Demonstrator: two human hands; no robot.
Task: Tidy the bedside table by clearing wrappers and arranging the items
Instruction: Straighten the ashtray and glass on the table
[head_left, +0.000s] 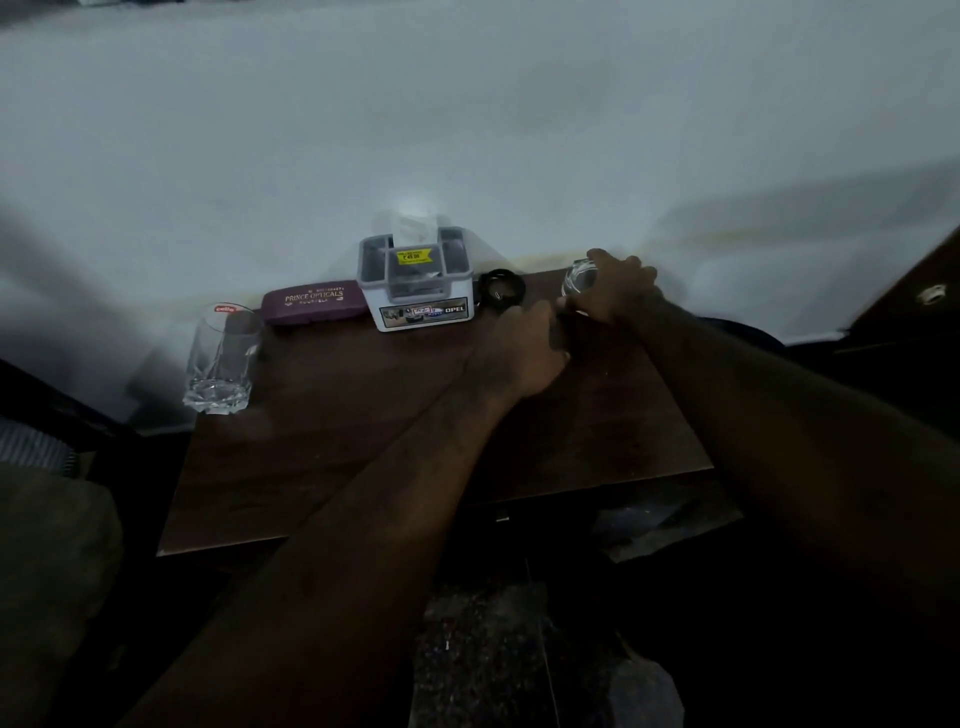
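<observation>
On the dark wooden bedside table (322, 447) a clear drinking glass (221, 358) stands at the far left corner. Along the back edge lie a maroon spectacle case (311, 302), a white organiser box (418, 283) with a yellow price sticker, and a black round object (501, 289). My right hand (618, 291) is wrapped around a second clear glass (579, 278) at the back right. My left hand (522, 348) rests just left of it, fingers curled near the glass's base; what it holds is hidden.
A pale wall rises directly behind the table. A dark chair or bed frame (62, 415) stands at the left, dark furniture (904, 312) at the right. Speckled floor (493, 660) shows below the table's front edge.
</observation>
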